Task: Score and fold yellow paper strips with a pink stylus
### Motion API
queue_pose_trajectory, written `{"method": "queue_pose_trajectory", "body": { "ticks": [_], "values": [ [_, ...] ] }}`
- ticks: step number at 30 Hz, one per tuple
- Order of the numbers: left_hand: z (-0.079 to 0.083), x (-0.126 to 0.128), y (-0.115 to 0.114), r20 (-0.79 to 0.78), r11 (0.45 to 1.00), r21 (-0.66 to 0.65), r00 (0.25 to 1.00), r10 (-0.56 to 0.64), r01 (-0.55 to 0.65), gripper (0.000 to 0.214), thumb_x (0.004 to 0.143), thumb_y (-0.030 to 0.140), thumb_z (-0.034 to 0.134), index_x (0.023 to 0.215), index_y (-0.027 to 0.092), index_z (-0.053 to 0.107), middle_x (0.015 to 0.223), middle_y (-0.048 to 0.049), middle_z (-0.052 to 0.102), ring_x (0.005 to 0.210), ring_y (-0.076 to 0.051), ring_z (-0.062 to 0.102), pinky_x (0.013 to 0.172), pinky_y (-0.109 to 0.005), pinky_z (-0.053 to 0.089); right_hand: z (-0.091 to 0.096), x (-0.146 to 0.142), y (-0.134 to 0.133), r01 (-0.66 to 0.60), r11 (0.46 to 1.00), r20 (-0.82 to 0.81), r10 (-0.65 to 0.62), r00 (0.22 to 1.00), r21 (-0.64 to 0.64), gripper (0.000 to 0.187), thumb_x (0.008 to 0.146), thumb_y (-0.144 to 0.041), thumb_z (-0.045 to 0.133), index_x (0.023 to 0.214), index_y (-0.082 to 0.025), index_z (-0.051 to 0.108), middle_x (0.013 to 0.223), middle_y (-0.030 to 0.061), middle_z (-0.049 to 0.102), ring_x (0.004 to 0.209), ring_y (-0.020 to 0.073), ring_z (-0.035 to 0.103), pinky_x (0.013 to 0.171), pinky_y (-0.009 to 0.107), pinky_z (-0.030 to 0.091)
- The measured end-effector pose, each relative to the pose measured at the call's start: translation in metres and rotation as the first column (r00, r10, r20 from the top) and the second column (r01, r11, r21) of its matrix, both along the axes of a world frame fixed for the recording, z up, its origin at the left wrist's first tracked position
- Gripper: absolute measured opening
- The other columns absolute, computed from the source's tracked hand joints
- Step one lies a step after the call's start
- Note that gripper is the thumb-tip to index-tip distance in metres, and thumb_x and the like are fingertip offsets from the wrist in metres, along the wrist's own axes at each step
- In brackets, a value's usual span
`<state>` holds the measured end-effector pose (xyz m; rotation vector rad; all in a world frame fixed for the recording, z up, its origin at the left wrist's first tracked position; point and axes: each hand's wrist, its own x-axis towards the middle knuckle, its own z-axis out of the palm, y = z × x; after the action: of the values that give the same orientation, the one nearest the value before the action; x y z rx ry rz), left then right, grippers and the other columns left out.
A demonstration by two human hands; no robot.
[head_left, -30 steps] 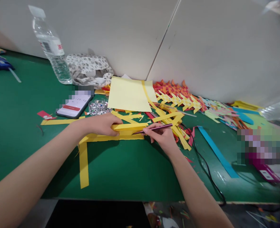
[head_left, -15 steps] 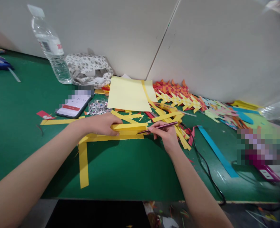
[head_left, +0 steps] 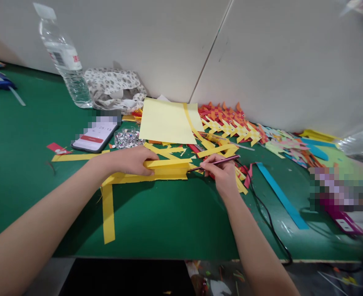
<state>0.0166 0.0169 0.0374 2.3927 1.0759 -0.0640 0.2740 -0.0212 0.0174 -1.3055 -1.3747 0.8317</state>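
My left hand grips a folded yellow paper, its thumb and fingers closed over the left part of the sheet. The paper's upper flap stands raised, with a crease along it. In my right hand is a slim dark-red pen-shaped tool, held like a pencil. Its thin tip is at the right end of the yellow paper; whether it touches, I cannot tell. A yellow strip hangs down toward me from the paper's left end, and another yellow strip lies behind my left wrist.
Behind the hands lie a pale yellow sheet, a tray of small gems and a phone. A water bottle stands at the back left. Woven paper fish, a blue strip and a black cable are to the right.
My right hand has moved right with the pen-shaped tool, its tip sliding from inside the fold to the paper's right end. My left hand stays in place.
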Motion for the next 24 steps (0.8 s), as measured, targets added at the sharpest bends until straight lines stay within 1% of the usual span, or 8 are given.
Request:
{"method": "queue_pose_trajectory", "body": {
  "ticks": [7,9,11,13,15,17,20,24],
  "values": [
    [0.000,0.000,0.000,0.038,1.000,-0.009,0.999,-0.009,0.010,0.018,0.077,0.037,0.052,0.073,0.019,0.052,0.070,-0.0010,0.057,0.063,-0.015,0.050,0.057,-0.026,0.031,-0.004,0.008,-0.002,0.015,0.985,-0.096,0.001,0.995,0.173,0.013,0.061,-0.021,0.057,0.050,-0.021,0.052,0.046,-0.0018,0.050,0.041,0.0116,0.044,0.040,0.025,0.032],
    [0.000,0.001,0.001,0.038,1.000,-0.009,0.999,-0.009,0.009,0.018,0.076,0.036,0.052,0.072,0.019,0.052,0.069,-0.0007,0.057,0.061,-0.014,0.049,0.056,-0.026,0.031,-0.005,0.008,-0.003,0.022,0.983,-0.110,-0.001,0.994,0.185,0.014,0.063,-0.023,0.058,0.051,-0.021,0.052,0.048,-0.0010,0.051,0.041,0.0118,0.044,0.039,0.026,0.032],
    [0.001,0.001,0.001,0.028,1.000,-0.010,1.000,-0.004,0.004,0.018,0.076,0.036,0.053,0.072,0.019,0.052,0.069,-0.0007,0.057,0.061,-0.014,0.049,0.056,-0.026,0.030,-0.004,0.007,-0.004,-0.011,0.989,-0.104,0.027,0.994,0.149,0.014,0.065,-0.026,0.063,0.055,-0.021,0.055,0.050,-0.0009,0.053,0.042,0.0119,0.046,0.039,0.025,0.033],
    [0.001,0.001,0.001,0.024,1.000,-0.013,1.000,-0.002,0.003,0.018,0.076,0.036,0.053,0.073,0.019,0.053,0.070,-0.0007,0.057,0.062,-0.015,0.050,0.056,-0.026,0.030,-0.002,0.004,-0.005,-0.107,0.990,-0.074,0.114,0.991,0.087,0.015,0.067,-0.029,0.068,0.059,-0.020,0.060,0.051,-0.0017,0.055,0.042,0.0113,0.048,0.040,0.025,0.036],
    [0.000,0.000,0.001,0.034,1.000,-0.020,0.999,-0.012,0.012,0.017,0.077,0.036,0.052,0.075,0.019,0.054,0.071,-0.0004,0.058,0.063,-0.014,0.050,0.056,-0.026,0.031,0.000,0.000,-0.007,-0.213,0.977,-0.028,0.213,0.977,0.019,0.014,0.068,-0.031,0.072,0.063,-0.020,0.064,0.054,-0.0022,0.058,0.042,0.0102,0.050,0.041,0.024,0.039],
    [-0.001,0.000,0.001,0.044,0.999,-0.027,0.999,-0.024,0.025,0.017,0.077,0.036,0.052,0.076,0.019,0.055,0.072,0.0003,0.059,0.063,-0.014,0.050,0.056,-0.025,0.031,0.000,-0.004,-0.009,-0.281,0.959,0.018,0.282,0.959,-0.046,0.015,0.069,-0.034,0.073,0.069,-0.020,0.067,0.060,-0.0017,0.062,0.044,0.0095,0.052,0.043,0.024,0.042],
    [-0.001,0.000,0.001,0.047,0.999,-0.025,0.999,-0.026,0.027,0.015,0.077,0.034,0.052,0.078,0.019,0.057,0.072,0.0005,0.060,0.063,-0.014,0.051,0.057,-0.025,0.031,-0.002,-0.009,-0.010,-0.316,0.939,0.071,0.327,0.942,-0.135,0.018,0.070,-0.038,0.073,0.073,-0.020,0.069,0.066,-0.0008,0.066,0.044,0.0090,0.053,0.043,0.023,0.044],
    [0.000,0.001,0.001,0.034,1.000,-0.013,0.999,-0.018,0.018,0.015,0.076,0.034,0.053,0.078,0.019,0.057,0.072,0.0003,0.060,0.064,-0.014,0.052,0.057,-0.025,0.031,-0.006,-0.012,-0.010,-0.336,0.927,0.109,0.356,0.928,-0.165,0.021,0.071,-0.040,0.072,0.076,-0.020,0.070,0.068,0.0002,0.068,0.044,0.0089,0.054,0.042,0.023,0.045]
  ]
}}
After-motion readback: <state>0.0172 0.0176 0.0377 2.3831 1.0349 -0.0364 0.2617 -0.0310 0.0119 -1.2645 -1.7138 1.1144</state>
